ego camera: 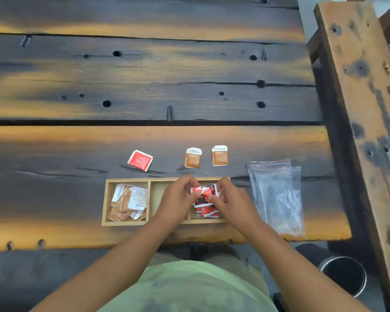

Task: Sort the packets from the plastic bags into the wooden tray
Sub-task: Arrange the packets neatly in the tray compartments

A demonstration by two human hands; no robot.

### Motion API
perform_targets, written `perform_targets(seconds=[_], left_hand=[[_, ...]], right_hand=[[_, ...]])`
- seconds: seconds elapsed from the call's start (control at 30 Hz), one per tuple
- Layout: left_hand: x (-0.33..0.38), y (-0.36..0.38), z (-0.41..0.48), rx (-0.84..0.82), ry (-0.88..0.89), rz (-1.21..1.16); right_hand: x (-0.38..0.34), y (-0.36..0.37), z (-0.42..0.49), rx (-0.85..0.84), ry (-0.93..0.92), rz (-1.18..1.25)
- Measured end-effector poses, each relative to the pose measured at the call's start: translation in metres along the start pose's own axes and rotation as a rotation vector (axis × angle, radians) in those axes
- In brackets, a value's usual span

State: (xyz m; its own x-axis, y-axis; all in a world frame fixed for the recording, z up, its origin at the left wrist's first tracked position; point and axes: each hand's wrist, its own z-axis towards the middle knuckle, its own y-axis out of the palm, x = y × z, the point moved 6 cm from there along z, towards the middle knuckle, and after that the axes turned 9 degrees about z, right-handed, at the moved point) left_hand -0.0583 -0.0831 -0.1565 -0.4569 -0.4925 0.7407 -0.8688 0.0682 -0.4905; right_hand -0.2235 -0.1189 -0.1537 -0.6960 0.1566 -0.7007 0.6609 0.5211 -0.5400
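Note:
The wooden tray (128, 180) lies near the table's front edge, split into three compartments. Its left compartment holds several brown-and-white packets (127, 202). Red-and-black packets (206, 211) lie stacked in its right compartment. My left hand (180, 197) and my right hand (229, 195) together pinch one red-and-black packet (204, 193) above that stack. Beyond the tray lie a red packet (140, 160) and two brown packets (193, 158) (220, 155). Clear plastic bags (277, 194) lie to the tray's right.
The table (144, 86) is dark, scorched planks with holes and gaps. A wooden bench (358, 97) runs along the right side. A round metal bin (345, 273) stands on the floor at lower right.

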Motion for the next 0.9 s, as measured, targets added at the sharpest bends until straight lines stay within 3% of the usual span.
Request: perform_targets(seconds=[0.23, 0.5, 0.67, 0.9], left_hand=[[0.009, 0.023, -0.004, -0.043, 0.057, 0.345], [0.016, 0.039, -0.012, -0.044, 0.258, 0.670], [0.012, 0.040, -0.009, -0.045, 0.219, 0.656], [0.004, -0.014, 0.012, -0.017, 0.112, 0.317]], right_hand=[[0.018, 0.000, -0.009, -0.041, -0.013, -0.253], [0.017, 0.007, -0.006, -0.070, -0.053, -0.477], [0.011, 0.006, -0.006, -0.022, -0.026, -0.436], [-0.024, 0.010, 0.020, -0.035, -0.031, -0.222]])
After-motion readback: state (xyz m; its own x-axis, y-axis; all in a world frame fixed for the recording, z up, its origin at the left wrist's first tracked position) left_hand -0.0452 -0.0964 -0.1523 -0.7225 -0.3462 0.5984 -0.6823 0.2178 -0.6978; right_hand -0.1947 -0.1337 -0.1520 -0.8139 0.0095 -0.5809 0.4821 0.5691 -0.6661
